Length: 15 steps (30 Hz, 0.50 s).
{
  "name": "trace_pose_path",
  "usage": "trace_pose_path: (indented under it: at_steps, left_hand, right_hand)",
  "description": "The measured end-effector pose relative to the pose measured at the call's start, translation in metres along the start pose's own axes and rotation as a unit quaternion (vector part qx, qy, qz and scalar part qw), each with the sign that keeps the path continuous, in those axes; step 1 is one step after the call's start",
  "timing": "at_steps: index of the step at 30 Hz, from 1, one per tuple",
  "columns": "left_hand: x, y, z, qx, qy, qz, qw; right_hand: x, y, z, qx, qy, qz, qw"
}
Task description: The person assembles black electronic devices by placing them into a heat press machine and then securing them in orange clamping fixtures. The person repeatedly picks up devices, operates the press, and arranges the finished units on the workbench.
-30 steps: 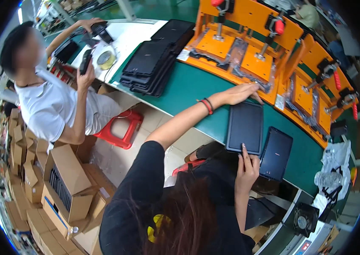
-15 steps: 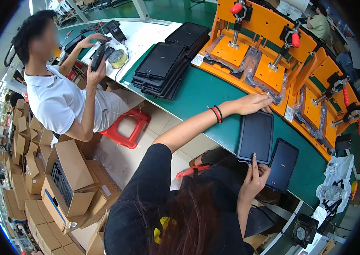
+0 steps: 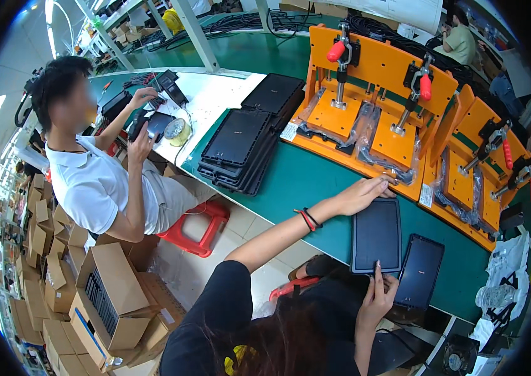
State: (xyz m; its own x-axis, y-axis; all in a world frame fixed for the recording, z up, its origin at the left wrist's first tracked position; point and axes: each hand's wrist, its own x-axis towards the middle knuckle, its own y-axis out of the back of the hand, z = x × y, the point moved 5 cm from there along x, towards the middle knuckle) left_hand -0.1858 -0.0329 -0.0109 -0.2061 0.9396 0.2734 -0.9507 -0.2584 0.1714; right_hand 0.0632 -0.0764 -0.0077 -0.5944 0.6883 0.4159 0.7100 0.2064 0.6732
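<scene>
Bench (image 3: pixel 306 182): green-topped, running across the middle from upper left to lower right.
Co-worker (image 3: pixel 99 182): in a white shirt, on the person's left, holding a dark device (image 3: pixel 137 125).
Large jig (image 3: pixel 397 141): orange, at the bench's far side, with two red-handled clamps.
Small jig (image 3: pixel 459 185): also orange, just right of the large one, with two more red-handled clamps.
Carton (image 3: pixel 115 276): brown, open, at lower left, with dark flat pieces upright inside.
Stack (image 3: pixel 234 138): black covers piled on the bench, left of the large jig.
Stool (image 3: pixel 220 216): red, beside the co-worker's legs.
Panel (image 3: pixel 376 235): black, framed, lying at the bench's near edge in front of the large jig, between the two hands.
Cover (image 3: pixel 419 272): black, just right of the panel.
Left hand (image 3: pixel 366 195): at the panel's far edge, fingers stretched toward the large jig; whether it grasps anything, I cannot tell.
Right hand (image 3: pixel 378 294): index finger on the panel's near edge, other fingers bent; I cannot tell whether it grips.
Tape roll (image 3: pixel 178 131): yellowish, near the co-worker's hands.
Bands (image 3: pixel 308 219): red and black, around the left wrist.
</scene>
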Motion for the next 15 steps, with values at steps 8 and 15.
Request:
trace_pose_path:
  at_steps: [8, 15]
  left_hand:
    - [0.008, 0.02, -0.001, 0.096, -0.019, 0.072, 0.993]
    - [0.0, 0.053, 0.005, 0.071, -0.011, 0.168, 0.983]
  right_hand:
    - [0.008, -0.017, -0.017, 0.043, 0.019, -0.035, 0.998]
    - [0.003, -0.019, -0.037, 0.095, 0.077, -0.077, 0.989]
